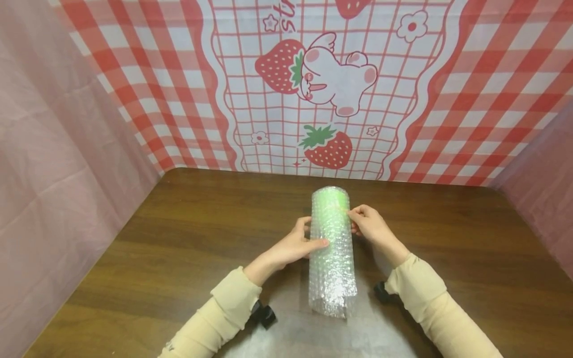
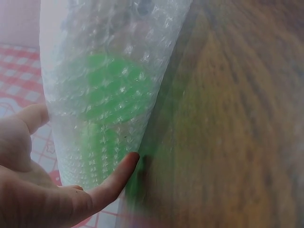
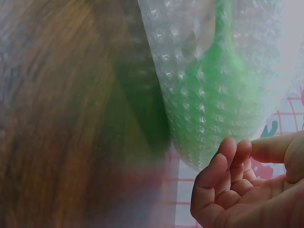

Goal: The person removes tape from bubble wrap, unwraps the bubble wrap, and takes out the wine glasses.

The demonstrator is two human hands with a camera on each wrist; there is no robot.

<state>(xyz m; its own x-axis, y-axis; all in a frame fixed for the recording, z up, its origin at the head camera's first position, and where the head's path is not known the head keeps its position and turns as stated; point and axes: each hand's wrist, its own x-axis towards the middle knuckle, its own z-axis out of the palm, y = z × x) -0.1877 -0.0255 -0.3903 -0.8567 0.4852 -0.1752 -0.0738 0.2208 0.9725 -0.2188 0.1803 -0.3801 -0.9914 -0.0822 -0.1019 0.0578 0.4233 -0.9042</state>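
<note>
A tube-like roll of bubble wrap (image 1: 333,268) lies lengthwise on the brown table. Through its far part shows a green object (image 3: 218,90); in the right wrist view it has a narrow stem widening into a broad rounded part, its kind blurred by the bubbles. My left hand (image 1: 295,244) holds the roll from the left, thumb on top and fingers around the side. At the roll's far right side, my right hand (image 1: 369,223) pinches with thumb and fingertips. A faint, thin yellowish strip (image 1: 342,210) runs from those fingertips over the wrap; what it is stays unclear.
Wooden table (image 1: 188,238) surface surrounds the roll. A checked strawberry-print cloth (image 1: 331,99) hangs behind the far edge, with pink curtains (image 1: 58,124) at both sides. Black wrist-camera mounts (image 1: 264,314) sit under the sleeves.
</note>
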